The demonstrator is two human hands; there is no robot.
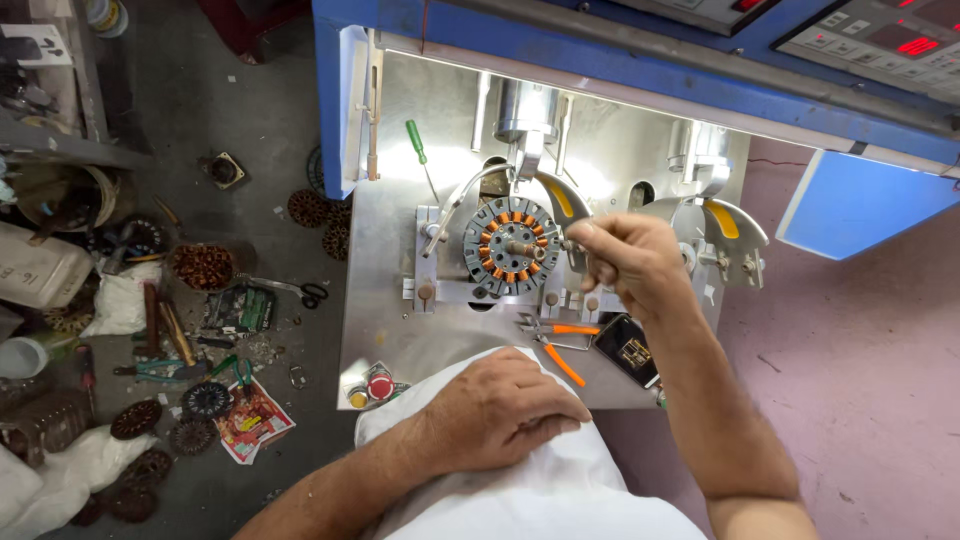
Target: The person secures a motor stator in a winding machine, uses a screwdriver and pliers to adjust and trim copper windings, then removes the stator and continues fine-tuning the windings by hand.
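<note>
A round motor stator with orange copper coils is mounted on the shaft of a blue winding machine. My right hand is raised just right of the stator, fingers pinched together near its edge; whether they hold a thin wire I cannot tell. My left hand rests palm down on the white cloth over my lap, holding nothing.
Orange-handled pliers and a small black box lie on the metal plate. A green screwdriver leans at the plate's back. The floor at left is littered with stators, scissors and tools. A red button sits at the plate's front.
</note>
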